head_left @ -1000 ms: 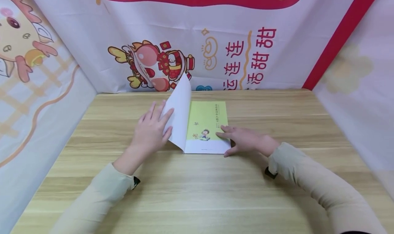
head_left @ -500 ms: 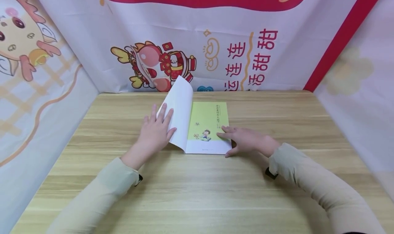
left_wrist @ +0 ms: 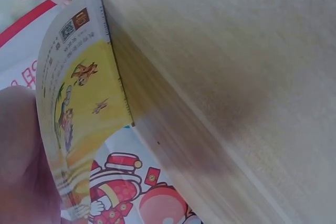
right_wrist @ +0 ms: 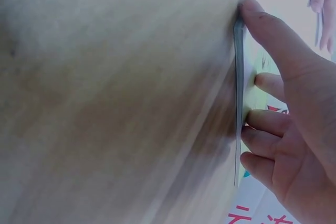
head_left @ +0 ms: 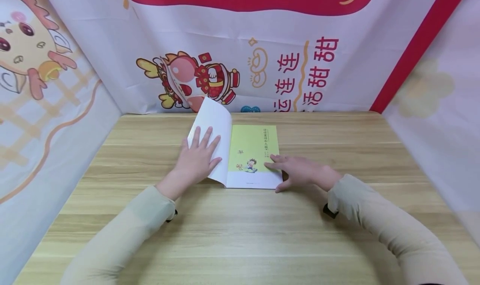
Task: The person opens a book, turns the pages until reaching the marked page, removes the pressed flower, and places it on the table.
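A thin booklet lies on the wooden table, showing a green page with a small cartoon figure. Its cover is folded over to the left, white inside up and its far end still curling off the table. My left hand presses flat on that cover with straight fingers. The left wrist view shows the cover's yellow printed outside bowed above the table. My right hand rests on the booklet's right edge, fingers flat on the page and thumb against the near edge.
Printed banners with cartoon figures and red characters wall in the table at the back and on both sides. Bare wood stretches to the right of the booklet and in front of both forearms.
The cover has swung from nearly upright down to the left. My left hand has slid forward and now lies flat on its white inside. The right hand has stayed put.
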The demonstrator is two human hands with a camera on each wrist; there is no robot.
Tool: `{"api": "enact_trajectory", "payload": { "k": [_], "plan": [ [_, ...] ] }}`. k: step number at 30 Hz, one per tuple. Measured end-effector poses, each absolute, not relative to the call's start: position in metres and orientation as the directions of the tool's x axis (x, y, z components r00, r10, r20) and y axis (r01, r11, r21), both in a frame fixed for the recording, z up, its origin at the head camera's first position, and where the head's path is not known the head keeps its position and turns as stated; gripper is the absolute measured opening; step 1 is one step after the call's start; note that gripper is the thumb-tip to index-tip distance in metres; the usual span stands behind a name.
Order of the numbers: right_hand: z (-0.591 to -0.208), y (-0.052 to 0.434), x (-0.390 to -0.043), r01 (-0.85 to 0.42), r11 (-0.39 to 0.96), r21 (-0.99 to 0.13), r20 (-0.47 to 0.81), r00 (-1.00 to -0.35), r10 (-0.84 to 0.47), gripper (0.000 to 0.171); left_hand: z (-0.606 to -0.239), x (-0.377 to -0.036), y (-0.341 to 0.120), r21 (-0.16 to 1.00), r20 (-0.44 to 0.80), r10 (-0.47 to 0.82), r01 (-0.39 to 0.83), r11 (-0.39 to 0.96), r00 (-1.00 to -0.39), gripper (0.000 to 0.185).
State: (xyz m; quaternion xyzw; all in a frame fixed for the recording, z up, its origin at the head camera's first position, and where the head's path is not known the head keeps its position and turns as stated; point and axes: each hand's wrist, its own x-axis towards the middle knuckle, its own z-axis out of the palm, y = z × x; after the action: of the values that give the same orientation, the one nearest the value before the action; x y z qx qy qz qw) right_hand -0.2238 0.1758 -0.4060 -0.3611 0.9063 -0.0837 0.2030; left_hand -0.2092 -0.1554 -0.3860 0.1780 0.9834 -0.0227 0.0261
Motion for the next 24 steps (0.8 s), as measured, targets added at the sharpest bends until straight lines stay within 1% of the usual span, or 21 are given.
{"api": "enact_trajectory", "payload": {
  "k": [4, 8, 15, 20, 24],
  "plan": [
    [-0.404, 0.177, -0.225, -0.632, 0.719, -0.289, -0.309, -0.649, -0.695, 0.088, -0.391, -0.211, -0.153, -0.012, -0.120, 0.427, 0.431, 0.902, -0.896, 0.069],
    [-0.402, 0.178, -0.225, -0.629, 0.722, -0.289, -0.319, -0.647, -0.692, 0.088, -0.395, -0.212, -0.152, 0.048, -0.195, 0.478, 0.478, 0.877, -0.856, 0.068],
    [-0.403, 0.176, -0.226, -0.628, 0.722, -0.290, -0.327, -0.644, -0.692, 0.087, -0.403, -0.218, -0.161, 0.159, -0.284, 0.464, 0.436, 0.886, -0.839, 0.070],
    [-0.403, 0.176, -0.227, -0.641, 0.715, -0.279, -0.335, -0.632, -0.698, 0.087, -0.406, -0.219, -0.162, 0.177, -0.302, 0.467, 0.432, 0.884, -0.831, 0.070],
    [-0.399, 0.179, -0.230, -0.636, 0.719, -0.279, -0.348, -0.631, -0.694, 0.086, -0.403, -0.218, -0.160, 0.184, -0.288, 0.474, 0.437, 0.880, -0.832, 0.070]
  ]
}}
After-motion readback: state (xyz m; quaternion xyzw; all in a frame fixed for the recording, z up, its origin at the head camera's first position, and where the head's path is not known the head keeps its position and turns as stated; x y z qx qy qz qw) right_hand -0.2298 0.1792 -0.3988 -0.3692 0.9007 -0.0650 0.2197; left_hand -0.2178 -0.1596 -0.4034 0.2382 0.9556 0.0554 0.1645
